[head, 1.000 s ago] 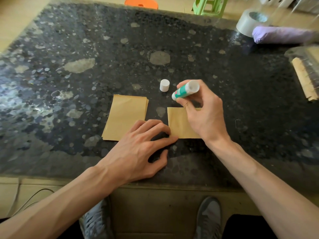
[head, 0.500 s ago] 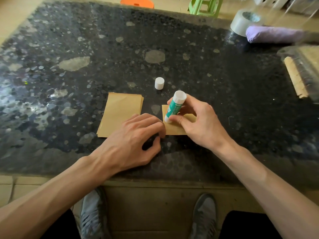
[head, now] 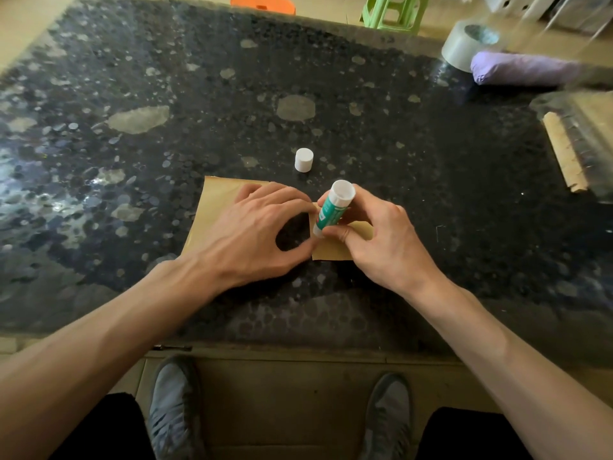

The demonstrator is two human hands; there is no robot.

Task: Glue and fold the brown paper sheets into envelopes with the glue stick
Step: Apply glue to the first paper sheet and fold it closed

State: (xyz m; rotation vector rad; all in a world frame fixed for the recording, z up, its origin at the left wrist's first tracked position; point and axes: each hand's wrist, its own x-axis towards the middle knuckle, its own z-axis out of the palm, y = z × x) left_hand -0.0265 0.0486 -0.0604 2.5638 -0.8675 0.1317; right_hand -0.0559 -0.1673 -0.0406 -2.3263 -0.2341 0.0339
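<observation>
A small brown paper sheet (head: 331, 251) lies on the dark speckled table (head: 365, 127), partly under my hands. My right hand (head: 378, 237) grips the green-and-white glue stick (head: 331, 210), tilted, with its lower end down on the sheet's left edge. My left hand (head: 252, 237) arches over the table, its fingertips and thumb touching the sheet's left side. Under that hand lies a stack of brown sheets (head: 215, 207). The white cap (head: 304, 160) stands alone just beyond the papers.
A grey tape roll (head: 464, 44) and a purple bundle (head: 524, 68) sit at the far right. A clear container with a light wooden strip (head: 564, 154) is at the right edge. A green stool (head: 394, 11) stands behind the table. My shoes show below its near edge.
My right hand brought the glue stick from above the table down onto the small sheet's left edge. My left hand slid forward to the sheet's left side.
</observation>
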